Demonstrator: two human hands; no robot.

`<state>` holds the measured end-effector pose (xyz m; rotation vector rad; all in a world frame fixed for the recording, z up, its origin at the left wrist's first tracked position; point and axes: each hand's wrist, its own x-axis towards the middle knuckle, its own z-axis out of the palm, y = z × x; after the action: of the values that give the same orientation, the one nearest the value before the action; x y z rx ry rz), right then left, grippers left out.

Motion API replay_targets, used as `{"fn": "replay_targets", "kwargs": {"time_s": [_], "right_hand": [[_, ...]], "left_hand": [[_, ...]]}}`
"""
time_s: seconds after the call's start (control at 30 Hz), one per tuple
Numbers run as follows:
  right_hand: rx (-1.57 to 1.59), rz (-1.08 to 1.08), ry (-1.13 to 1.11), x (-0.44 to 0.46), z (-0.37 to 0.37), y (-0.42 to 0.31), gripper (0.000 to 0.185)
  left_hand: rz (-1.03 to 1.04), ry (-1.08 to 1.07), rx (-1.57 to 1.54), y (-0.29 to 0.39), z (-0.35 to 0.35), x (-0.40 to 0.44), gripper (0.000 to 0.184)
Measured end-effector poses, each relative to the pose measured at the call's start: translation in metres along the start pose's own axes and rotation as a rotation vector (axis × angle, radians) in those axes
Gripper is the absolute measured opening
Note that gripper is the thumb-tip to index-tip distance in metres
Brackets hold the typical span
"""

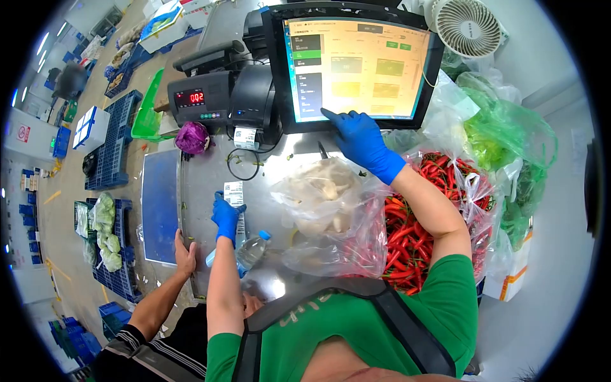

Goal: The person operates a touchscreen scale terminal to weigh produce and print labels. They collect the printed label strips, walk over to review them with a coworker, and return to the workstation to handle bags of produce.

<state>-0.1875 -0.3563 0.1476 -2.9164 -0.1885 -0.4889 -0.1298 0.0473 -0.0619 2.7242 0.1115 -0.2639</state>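
Observation:
My right hand [363, 143], in a blue glove, holds nothing. Its index finger reaches the lower left of a lit touchscreen [356, 73]. In another blue glove, my left hand [226, 216] grips a strip of printed labels [233, 193] over the metal counter. Close to that hand lies a water bottle [252, 251] with a blue cap. Between my arms rests a clear plastic bag [318, 191] with pale contents that I cannot make out. Beneath my right forearm are bags of red chili peppers [400, 232].
A label printer [253, 99] with a label sticking out stands beside a scale display [198, 99]. Near them sits a purple cabbage [192, 137]. Another person's hand [184, 254] is at the edge of a blue-topped platform [161, 204]. A fan [468, 27] and green bags [503, 121] are right.

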Motion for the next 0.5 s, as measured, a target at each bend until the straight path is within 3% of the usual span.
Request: {"fn": "replay_targets", "kwargs": {"time_s": [0.1, 0.23, 0.43, 0.5], "right_hand": [[0.081, -0.107, 0.176, 0.014, 0.01, -0.001, 0.051], [0.052, -0.047, 0.206, 0.043, 0.017, -0.003, 0.036], [0.019, 0.044, 0.179, 0.065, 0.029, -0.003, 0.034], [0.021, 0.047, 0.185, 0.067, 0.031, -0.004, 0.032]], "left_hand": [[-0.035, 0.063, 0.056, 0.018, -0.008, -0.017, 0.084], [-0.049, 0.011, -0.02, 0.013, -0.007, -0.011, 0.081], [-0.044, 0.027, -0.019, 0.015, -0.009, -0.012, 0.072], [-0.049, 0.0, -0.034, 0.013, -0.009, -0.011, 0.077]]}}
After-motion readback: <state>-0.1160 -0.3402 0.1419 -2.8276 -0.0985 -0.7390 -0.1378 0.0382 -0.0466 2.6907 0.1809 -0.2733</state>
